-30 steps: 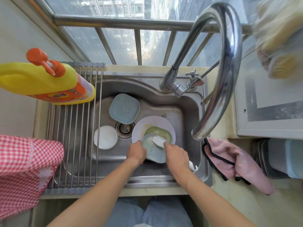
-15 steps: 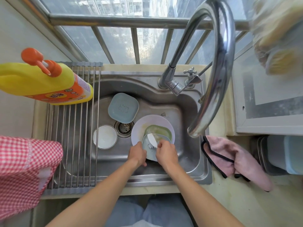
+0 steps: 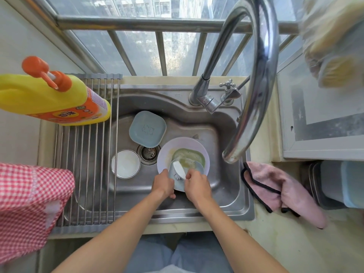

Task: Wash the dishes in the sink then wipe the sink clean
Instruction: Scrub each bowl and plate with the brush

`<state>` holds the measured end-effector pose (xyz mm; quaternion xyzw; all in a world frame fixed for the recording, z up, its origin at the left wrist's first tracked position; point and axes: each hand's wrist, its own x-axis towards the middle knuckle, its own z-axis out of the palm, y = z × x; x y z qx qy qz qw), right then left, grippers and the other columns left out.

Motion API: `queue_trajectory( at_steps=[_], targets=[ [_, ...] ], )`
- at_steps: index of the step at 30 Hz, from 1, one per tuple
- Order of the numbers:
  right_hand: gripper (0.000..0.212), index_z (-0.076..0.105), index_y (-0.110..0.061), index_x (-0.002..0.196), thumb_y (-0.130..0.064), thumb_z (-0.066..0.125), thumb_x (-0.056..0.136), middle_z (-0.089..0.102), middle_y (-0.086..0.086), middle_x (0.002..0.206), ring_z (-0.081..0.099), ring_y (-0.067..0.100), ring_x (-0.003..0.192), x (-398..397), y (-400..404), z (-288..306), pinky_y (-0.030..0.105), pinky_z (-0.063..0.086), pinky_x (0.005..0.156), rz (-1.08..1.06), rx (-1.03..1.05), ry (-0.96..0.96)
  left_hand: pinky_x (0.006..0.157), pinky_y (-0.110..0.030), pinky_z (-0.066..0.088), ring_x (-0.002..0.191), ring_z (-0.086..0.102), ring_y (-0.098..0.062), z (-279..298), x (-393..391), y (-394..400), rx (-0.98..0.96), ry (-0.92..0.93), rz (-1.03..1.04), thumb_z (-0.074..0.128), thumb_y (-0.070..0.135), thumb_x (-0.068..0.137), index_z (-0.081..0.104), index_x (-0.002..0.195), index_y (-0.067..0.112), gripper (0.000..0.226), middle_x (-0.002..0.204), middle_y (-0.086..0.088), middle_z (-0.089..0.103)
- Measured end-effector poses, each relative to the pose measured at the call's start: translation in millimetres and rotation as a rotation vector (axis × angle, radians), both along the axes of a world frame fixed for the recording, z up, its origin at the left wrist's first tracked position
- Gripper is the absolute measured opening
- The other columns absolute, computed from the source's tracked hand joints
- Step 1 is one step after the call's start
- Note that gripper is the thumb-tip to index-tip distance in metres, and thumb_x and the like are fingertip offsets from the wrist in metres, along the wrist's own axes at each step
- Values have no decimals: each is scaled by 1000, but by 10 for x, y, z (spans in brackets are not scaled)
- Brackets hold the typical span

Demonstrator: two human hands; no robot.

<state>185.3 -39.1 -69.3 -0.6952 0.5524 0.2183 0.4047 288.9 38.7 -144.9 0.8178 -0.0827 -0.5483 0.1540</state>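
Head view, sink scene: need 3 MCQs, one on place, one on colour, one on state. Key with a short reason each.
1. Where does the pink cloth lie?
A. in the basin
B. on the counter at the sink's right rim
C. on the drying rack

2. What colour is the pump on the yellow detergent bottle?
A. orange
B. blue
C. white

3. What is the right hand doing?
A. hanging idle
B. turning the tap handle
C. holding a white brush

Key:
1 B: the cloth is draped over the right edge of the sink, outside the basin.
2 A: the pump head and collar are orange.
3 C: its fingers curl round the white brush, set against the small blue dish that the left hand grips over the round plate.
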Motion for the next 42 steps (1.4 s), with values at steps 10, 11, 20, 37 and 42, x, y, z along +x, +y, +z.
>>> queue_trajectory(
  at_steps=[10, 11, 20, 37, 42],
  targets=[
    [22, 58, -19, 107, -8, 44, 93, 67, 14, 107, 62, 40, 101, -11, -70, 20, 38, 46, 75, 116, -112, 44, 47, -44, 59, 46, 59, -33, 73, -58, -28, -42, 6, -14, 35, -2, 88, 41, 87, 8, 12, 90, -29, 58],
    [21, 58, -19, 107, -9, 44, 94, 67, 14, 107, 61, 40, 101, -8, -60, 24, 38, 47, 77, 121, -100, 42, 48, -47, 59, 46, 59, -34, 58, -41, -27, -41, -1, -14, 35, -1, 88, 42, 87, 8, 11, 91, -29, 58],
    [22, 59, -20, 103, -7, 49, 89, 65, 14, 114, 61, 38, 108, -9, -99, 69, 37, 47, 82, 205, -50, 80, 46, -43, 58, 43, 61, -34, 55, -45, 32, -40, -13, -37, 35, 0, 89, 40, 83, 14, 16, 82, -27, 57],
    [19, 55, -21, 99, -7, 44, 92, 66, 15, 98, 57, 39, 88, -187, -102, -89, 37, 38, 69, 181, -170, 85, 47, -44, 60, 74, 71, -37, 38, 21, 55, -91, -107, 133, 55, -3, 80, 53, 89, 10, 16, 89, -21, 67],
    [16, 55, -22, 95, -10, 46, 92, 63, 8, 90, 52, 34, 80, -181, 21, -43, 35, 40, 68, 298, -98, 23, 50, -47, 61, 75, 70, -30, 62, 33, 94, -96, -80, 229, 63, -7, 78, 57, 93, 15, 28, 87, -15, 69]
  ],
)
